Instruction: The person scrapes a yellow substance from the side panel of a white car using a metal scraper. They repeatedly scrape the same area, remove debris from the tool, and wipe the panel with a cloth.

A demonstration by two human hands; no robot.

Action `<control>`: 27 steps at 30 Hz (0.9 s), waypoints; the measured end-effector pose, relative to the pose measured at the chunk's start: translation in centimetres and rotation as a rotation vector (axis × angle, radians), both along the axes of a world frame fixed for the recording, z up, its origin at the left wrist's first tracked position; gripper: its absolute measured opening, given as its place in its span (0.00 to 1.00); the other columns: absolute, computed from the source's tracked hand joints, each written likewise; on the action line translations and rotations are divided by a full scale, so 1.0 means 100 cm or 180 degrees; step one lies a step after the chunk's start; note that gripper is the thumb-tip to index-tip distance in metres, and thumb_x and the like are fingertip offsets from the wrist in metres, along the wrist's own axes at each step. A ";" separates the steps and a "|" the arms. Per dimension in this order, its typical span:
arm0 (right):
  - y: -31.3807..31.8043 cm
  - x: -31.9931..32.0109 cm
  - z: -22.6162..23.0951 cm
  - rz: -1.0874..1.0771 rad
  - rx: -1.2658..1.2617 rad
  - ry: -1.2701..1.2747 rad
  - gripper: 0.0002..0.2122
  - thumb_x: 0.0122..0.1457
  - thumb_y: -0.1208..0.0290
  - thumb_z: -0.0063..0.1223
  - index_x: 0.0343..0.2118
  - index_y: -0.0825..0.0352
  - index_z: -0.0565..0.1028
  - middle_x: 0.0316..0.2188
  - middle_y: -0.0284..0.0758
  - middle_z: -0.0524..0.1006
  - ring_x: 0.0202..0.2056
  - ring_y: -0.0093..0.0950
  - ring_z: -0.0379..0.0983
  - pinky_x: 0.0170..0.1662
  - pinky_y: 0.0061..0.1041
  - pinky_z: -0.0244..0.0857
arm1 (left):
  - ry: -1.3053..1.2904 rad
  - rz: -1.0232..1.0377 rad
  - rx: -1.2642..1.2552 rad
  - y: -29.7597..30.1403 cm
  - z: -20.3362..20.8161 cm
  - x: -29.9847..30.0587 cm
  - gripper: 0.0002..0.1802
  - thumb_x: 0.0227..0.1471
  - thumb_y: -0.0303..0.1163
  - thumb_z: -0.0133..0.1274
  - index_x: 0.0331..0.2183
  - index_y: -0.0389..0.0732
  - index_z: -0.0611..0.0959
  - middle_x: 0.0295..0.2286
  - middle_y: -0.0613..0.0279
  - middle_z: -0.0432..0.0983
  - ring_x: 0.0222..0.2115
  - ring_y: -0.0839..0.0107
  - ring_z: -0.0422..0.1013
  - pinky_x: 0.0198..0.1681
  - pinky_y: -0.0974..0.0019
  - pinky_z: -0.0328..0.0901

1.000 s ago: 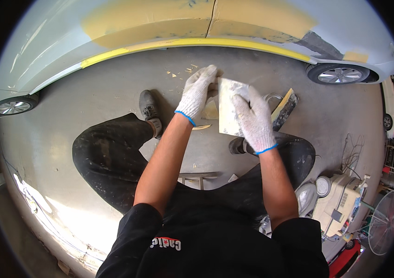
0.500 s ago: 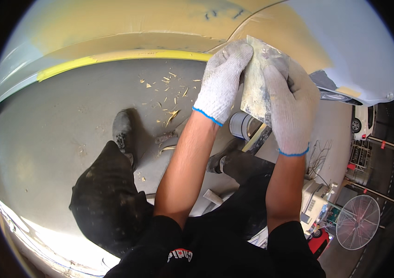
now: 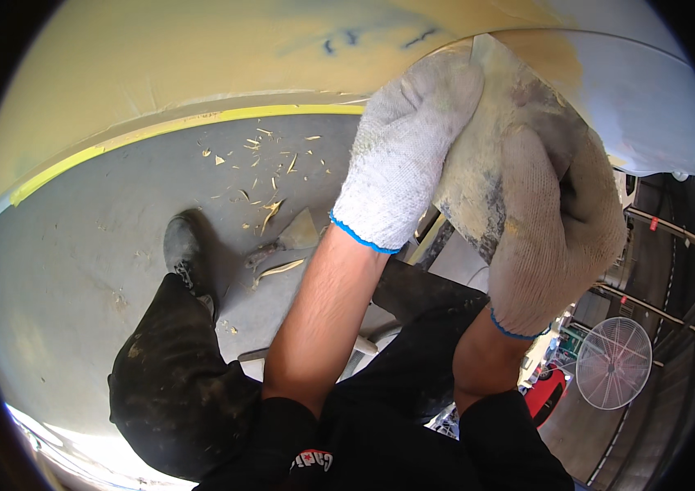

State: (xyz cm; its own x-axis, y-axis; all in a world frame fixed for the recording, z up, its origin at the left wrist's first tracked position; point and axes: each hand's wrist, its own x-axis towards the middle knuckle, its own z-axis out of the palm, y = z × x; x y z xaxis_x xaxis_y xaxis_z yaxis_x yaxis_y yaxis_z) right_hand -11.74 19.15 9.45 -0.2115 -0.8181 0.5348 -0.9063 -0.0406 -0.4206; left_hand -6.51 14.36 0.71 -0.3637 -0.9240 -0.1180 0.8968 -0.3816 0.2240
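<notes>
Both my hands wear white knit gloves with blue cuffs. They hold a flat, putty-stained spreader plate (image 3: 478,184), its surface crusted with pale and dark residue. My left hand (image 3: 413,135) is closed at the plate's upper left edge. Lower down on the right, my right hand (image 3: 564,221) grips the plate with its thumb across the face and its fingers curled; part of that grip is hidden. Just beyond the hands is a car body panel (image 3: 224,49), coated in yellowish filler with a few dark marks. A yellow tape strip (image 3: 175,120) runs along its lower edge.
Yellowish shavings (image 3: 272,214) are scattered on the grey floor (image 3: 61,270). A putty knife (image 3: 300,231) lies near my shoe (image 3: 186,245). At the right stand a round wire-guarded fan (image 3: 614,363) and a red car (image 3: 545,394).
The plate and both hands have come closer in view, with the right hand shifting right and slightly down. My view has moved nearer the panel. Both hands keep their grip.
</notes>
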 end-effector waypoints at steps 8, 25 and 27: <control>-0.007 -0.007 0.006 0.0378 -0.0202 0.0770 0.15 0.52 0.74 0.65 0.44 0.69 0.82 0.28 0.31 0.81 0.28 0.17 0.75 0.32 0.16 0.67 | 0.0260 -0.0011 -0.0104 -0.008 0.000 -0.013 0.18 0.60 0.34 0.59 0.49 0.36 0.81 0.40 0.61 0.81 0.40 0.75 0.75 0.47 0.68 0.70; -0.003 -0.012 -0.012 0.0609 0.0009 0.0692 0.12 0.56 0.72 0.63 0.43 0.69 0.81 0.33 0.37 0.82 0.33 0.24 0.80 0.37 0.22 0.72 | 0.0348 -0.0080 0.0234 0.003 -0.026 -0.011 0.15 0.61 0.32 0.56 0.48 0.36 0.81 0.40 0.56 0.81 0.40 0.67 0.78 0.46 0.64 0.74; -0.002 -0.015 -0.015 0.0696 -0.0015 0.0682 0.12 0.57 0.72 0.62 0.43 0.69 0.81 0.32 0.37 0.82 0.32 0.25 0.80 0.37 0.22 0.72 | 0.0398 -0.0085 0.0248 0.003 -0.028 -0.012 0.15 0.61 0.31 0.55 0.48 0.36 0.81 0.40 0.56 0.81 0.40 0.67 0.78 0.46 0.63 0.74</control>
State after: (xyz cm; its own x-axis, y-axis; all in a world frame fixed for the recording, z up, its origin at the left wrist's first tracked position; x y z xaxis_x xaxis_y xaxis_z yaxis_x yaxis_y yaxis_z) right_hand -13.20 18.92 8.00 0.0873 -0.8293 0.5520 -0.9439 -0.2460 -0.2202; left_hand -7.76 14.67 -2.07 -0.4043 -0.9037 -0.1411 0.9052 -0.4175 0.0799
